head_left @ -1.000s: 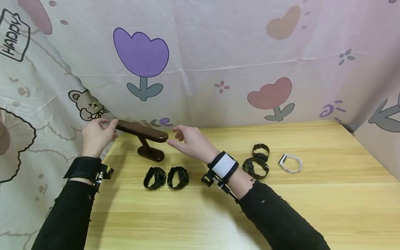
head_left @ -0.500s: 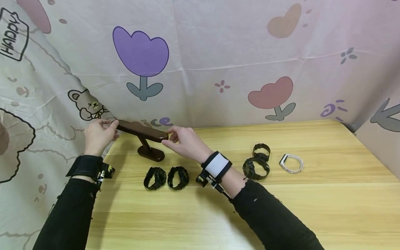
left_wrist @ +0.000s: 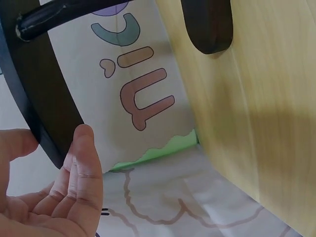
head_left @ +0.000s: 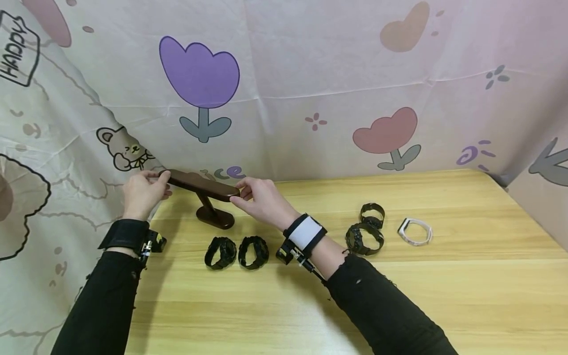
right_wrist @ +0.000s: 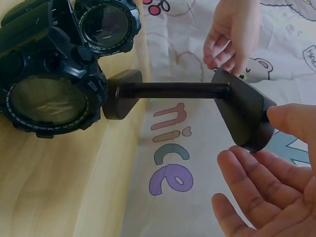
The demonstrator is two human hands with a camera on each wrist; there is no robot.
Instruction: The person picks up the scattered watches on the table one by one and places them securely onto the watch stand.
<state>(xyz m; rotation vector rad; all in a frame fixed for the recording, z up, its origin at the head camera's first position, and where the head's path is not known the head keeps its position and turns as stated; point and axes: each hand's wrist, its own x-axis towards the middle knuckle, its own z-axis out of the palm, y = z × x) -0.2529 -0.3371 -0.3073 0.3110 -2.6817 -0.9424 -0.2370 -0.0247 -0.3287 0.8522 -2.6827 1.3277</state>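
- Head view: the left hand [head_left: 141,193] pinches the left end of the dark wooden stand [head_left: 201,186], a T-shaped piece with a flat top bar on a short post and an oval foot. The right hand [head_left: 262,198] holds the bar's right end between thumb and fingertips. The two hands are apart, one at each end of the bar. The stand sits at the back left of the desk [head_left: 443,296], close to the printed curtain [head_left: 310,74].
- Head view, other things: two black watches [head_left: 236,252] lie side by side on the desk in front of the stand. Further right are two more black watches [head_left: 367,228], one behind the other, and just beside them a white band [head_left: 414,231]. Both arms wear black sleeves and a wrist strap.
- Left wrist view: the left hand [left_wrist: 59,197] has its thumb on one side of the bar's rounded end [left_wrist: 42,108] and a fingertip touching the other side. The stand's foot [left_wrist: 207,24] rests on the desk [left_wrist: 266,113], with the curtain [left_wrist: 148,98] behind.
- Right wrist view: the right hand [right_wrist: 266,177] has its thumb at the bar's near end [right_wrist: 244,116] and its fingers just under it. The left hand [right_wrist: 232,34] shows at the far end. Two black watches [right_wrist: 64,74] lie near the stand's foot [right_wrist: 121,94].
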